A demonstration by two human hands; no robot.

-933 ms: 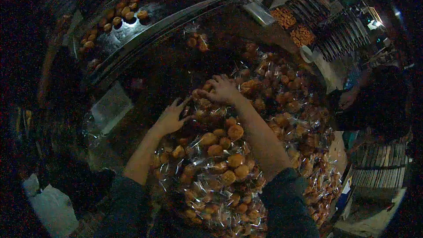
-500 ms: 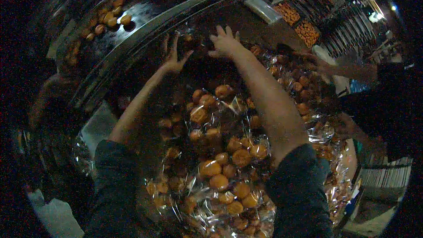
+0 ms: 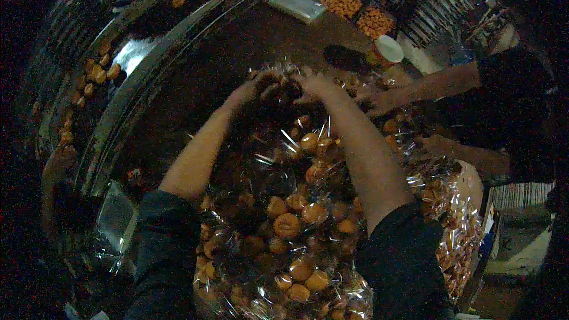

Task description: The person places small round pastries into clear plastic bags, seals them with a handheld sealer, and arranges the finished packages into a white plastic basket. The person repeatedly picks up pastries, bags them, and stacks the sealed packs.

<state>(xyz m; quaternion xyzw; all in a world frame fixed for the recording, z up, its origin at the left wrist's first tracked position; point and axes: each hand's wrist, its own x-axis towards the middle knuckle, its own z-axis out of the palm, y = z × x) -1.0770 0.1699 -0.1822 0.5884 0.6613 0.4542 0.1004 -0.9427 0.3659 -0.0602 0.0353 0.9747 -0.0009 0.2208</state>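
Note:
My left hand (image 3: 264,85) and my right hand (image 3: 313,86) are close together at the far side of the pile, fingers curled in from both sides on a clear plastic bag (image 3: 287,70). Its contents are dark and blurred. Between my forearms lies a heap of clear bags filled with round, golden-brown cakes (image 3: 287,225), more of them nearer to me (image 3: 300,269). Right beside my right hand is a co-worker's hand (image 3: 372,102); that person's other hand (image 3: 435,146) rests among the bags farther right.
A conveyor with a metal edge (image 3: 155,53) curves along the left, carrying loose round cakes (image 3: 98,72). At the back lie a stack of clear plastic bags (image 3: 297,6), trays of small orange-brown pieces (image 3: 376,22) and a white round container (image 3: 389,48). Another person's arm (image 3: 52,178) shows at far left.
My spread hands have come together and closed on a bag. The co-worker's arm reaches farther left, near my right hand. The whole view has shifted, showing more of the back right.

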